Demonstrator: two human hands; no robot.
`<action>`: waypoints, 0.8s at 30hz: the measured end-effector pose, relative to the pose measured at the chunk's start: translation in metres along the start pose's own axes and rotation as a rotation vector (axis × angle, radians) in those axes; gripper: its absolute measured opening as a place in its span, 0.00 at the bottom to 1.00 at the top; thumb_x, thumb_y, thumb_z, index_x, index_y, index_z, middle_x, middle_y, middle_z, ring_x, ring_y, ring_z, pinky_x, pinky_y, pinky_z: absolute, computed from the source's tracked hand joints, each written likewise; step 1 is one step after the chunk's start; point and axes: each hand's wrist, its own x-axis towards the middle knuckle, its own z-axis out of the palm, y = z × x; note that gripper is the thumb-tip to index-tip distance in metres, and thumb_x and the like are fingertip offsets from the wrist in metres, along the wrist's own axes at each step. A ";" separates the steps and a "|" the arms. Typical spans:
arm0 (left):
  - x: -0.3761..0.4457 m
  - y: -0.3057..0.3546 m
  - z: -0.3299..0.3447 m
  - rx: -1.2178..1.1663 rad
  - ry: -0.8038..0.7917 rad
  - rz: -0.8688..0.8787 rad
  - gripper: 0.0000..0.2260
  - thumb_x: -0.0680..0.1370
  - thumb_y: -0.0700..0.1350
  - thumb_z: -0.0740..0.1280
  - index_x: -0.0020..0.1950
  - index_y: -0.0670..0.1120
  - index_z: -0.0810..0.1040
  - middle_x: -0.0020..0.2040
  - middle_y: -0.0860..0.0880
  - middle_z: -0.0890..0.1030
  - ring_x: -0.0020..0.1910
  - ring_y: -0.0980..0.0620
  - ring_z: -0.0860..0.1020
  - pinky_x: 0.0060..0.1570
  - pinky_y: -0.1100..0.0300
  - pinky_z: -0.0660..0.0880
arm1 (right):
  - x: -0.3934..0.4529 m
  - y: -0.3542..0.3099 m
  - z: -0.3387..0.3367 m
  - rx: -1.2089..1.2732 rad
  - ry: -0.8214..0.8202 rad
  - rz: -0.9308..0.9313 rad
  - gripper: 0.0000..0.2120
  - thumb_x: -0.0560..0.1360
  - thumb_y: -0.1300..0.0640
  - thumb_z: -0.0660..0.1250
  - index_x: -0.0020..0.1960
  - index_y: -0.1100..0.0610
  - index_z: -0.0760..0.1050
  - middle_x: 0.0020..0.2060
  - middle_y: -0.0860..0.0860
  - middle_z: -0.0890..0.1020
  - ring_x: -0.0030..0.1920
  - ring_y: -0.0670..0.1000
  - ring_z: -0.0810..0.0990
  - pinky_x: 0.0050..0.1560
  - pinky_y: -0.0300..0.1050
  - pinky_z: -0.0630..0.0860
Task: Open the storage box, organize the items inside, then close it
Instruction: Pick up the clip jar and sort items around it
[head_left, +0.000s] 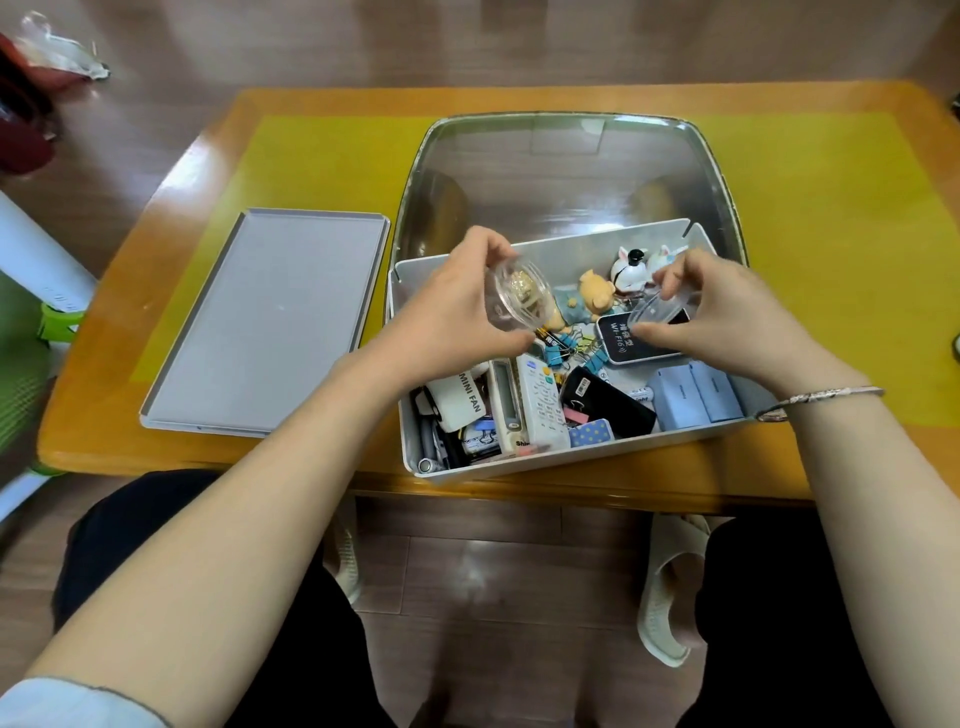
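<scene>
Nearest, two bare forearms are reaching forward over the person's dark-clothed lap, with a pale slipper (670, 597) showing on the wooden floor below the surface (156, 447). The storage box (571, 460) is sitting open at the near edge of that surface, right of centre, its near wall just beyond the edge. Inside, along the near side, a white remote (540, 405), a white item marked MINI FAN (460, 397), a black case (608, 402) and two pale blue boxes (696, 395) are lying packed together.

Above the box, the left hand (447, 317) is holding a small clear round jar (519, 296) tilted on its side, its grip curled around it; something golden is showing inside. The right hand (727, 312), a bangle (821, 397) on its wrist, is pinching a clear round lid (657, 309) between thumb and fingertips, apart from the jar.

Beneath the hands, blue binder clips (566, 353), a dark Wi-Fi device (631, 338) and a small bear figure (597, 296) are lying in the box. Left of the box, its grey cover (270, 322) is lying flat on the yellow mat (831, 218). Farther back, the box's clear panel (561, 182) is standing up.
</scene>
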 end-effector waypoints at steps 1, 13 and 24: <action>0.001 -0.002 -0.001 0.016 0.032 -0.015 0.28 0.66 0.48 0.77 0.56 0.51 0.63 0.53 0.54 0.75 0.48 0.56 0.77 0.40 0.68 0.75 | 0.001 0.004 -0.002 -0.072 0.016 -0.009 0.13 0.65 0.56 0.76 0.42 0.52 0.72 0.55 0.56 0.79 0.61 0.56 0.74 0.59 0.47 0.70; 0.011 -0.018 -0.008 0.209 0.203 -0.132 0.32 0.69 0.51 0.76 0.67 0.44 0.68 0.64 0.48 0.74 0.65 0.49 0.68 0.61 0.60 0.65 | 0.002 -0.004 0.012 -0.114 0.050 -0.072 0.09 0.71 0.64 0.68 0.49 0.55 0.81 0.36 0.46 0.79 0.35 0.46 0.74 0.40 0.32 0.63; 0.006 -0.009 -0.004 0.221 0.107 -0.099 0.32 0.69 0.52 0.76 0.68 0.47 0.68 0.65 0.50 0.74 0.63 0.52 0.72 0.61 0.57 0.70 | 0.006 -0.016 0.055 -0.297 -0.298 -0.134 0.07 0.74 0.58 0.68 0.51 0.55 0.81 0.42 0.51 0.81 0.47 0.53 0.79 0.42 0.42 0.72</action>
